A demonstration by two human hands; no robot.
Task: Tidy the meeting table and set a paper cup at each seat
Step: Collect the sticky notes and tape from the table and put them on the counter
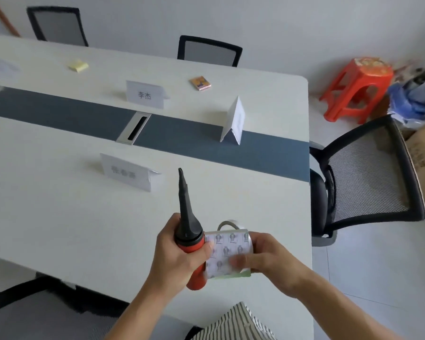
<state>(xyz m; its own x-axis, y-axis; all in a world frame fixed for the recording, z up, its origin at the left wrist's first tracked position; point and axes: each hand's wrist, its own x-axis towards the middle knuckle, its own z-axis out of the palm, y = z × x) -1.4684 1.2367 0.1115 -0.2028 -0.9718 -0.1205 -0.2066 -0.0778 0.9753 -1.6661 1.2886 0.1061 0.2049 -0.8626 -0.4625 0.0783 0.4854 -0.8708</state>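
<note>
My left hand (176, 253) grips a red hand pump with a long black nozzle (187, 217) that points away from me, above the near edge of the white meeting table (59, 217). My right hand (268, 256) holds a small patterned white packet (227, 251) right beside the pump, thumb on its top face. A grey loop shows just behind the packet. No paper cup is in view.
Three folded name cards (128, 171) (145, 94) (233, 121) stand on the table around the dark centre strip and its cable slot (135, 127). A yellow note pad (78, 65) and a small orange box (200, 82) lie on the far side. Mesh chairs (368, 173) surround the table; a red stool (356, 87) stands at right.
</note>
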